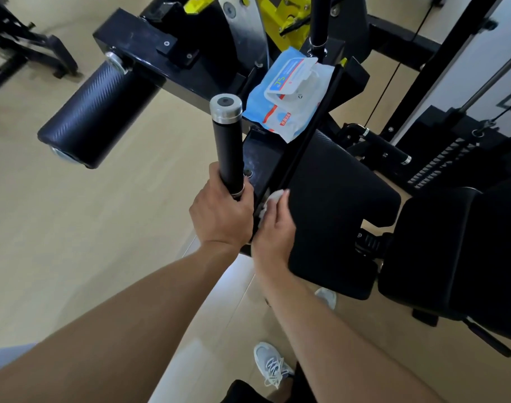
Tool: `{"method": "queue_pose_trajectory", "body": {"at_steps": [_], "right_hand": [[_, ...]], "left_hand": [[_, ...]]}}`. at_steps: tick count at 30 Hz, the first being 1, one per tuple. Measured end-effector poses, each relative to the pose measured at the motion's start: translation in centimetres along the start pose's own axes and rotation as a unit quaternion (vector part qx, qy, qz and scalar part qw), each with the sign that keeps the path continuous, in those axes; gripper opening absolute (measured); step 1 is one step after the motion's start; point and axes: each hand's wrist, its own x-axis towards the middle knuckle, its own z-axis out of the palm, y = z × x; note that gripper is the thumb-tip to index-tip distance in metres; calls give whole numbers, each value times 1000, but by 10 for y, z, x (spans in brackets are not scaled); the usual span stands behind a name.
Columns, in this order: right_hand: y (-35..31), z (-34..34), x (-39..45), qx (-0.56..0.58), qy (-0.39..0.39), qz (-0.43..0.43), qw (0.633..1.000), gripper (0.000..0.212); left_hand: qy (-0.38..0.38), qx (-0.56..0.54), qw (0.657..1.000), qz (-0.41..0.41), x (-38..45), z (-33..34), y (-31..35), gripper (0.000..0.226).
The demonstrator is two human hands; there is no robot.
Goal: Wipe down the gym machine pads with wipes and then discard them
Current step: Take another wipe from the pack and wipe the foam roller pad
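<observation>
Wiping step in hand: my left hand (220, 218) grips the handle (228, 146) while my right hand (273, 225) presses a wipe (273, 197) under its fingers on the seat pad (335, 205) edge; next, probably sweep across the pad.

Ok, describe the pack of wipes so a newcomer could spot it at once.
Start at the black gym machine frame and follow it right toward the flat seat pad. The wipes pack lies on the frame just beyond that pad. It is the only soft blue-and-white item there, its flip lid open.
</observation>
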Motion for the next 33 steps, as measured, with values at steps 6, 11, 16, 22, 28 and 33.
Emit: {"method": "queue_pose_trajectory", "body": {"at_steps": [6,11,16,22,28,33], "right_hand": [[7,7,-10,56,73,20,996,45],[21,-2,-35,-16,-3,-10,1000,47],[-9,-2,29,-66,41,-25,997,46],[24,2,-52,7,-21,-26,999,56],[-20,-1,42,-13,41,-23,999,43],[16,0,-14,6,26,40,999,37]], "left_hand": [[-5,-4,1000,1,0,-2,0,26],[-4,-9,1000,3,0,-1,-1,25],[0,-2,1000,0,0,0,-1,27],[0,0,1000,-5,0,0,-2,24],[9,4,1000,1,1,1,-2,27],[11,0,1000,5,0,0,-3,25]]}}
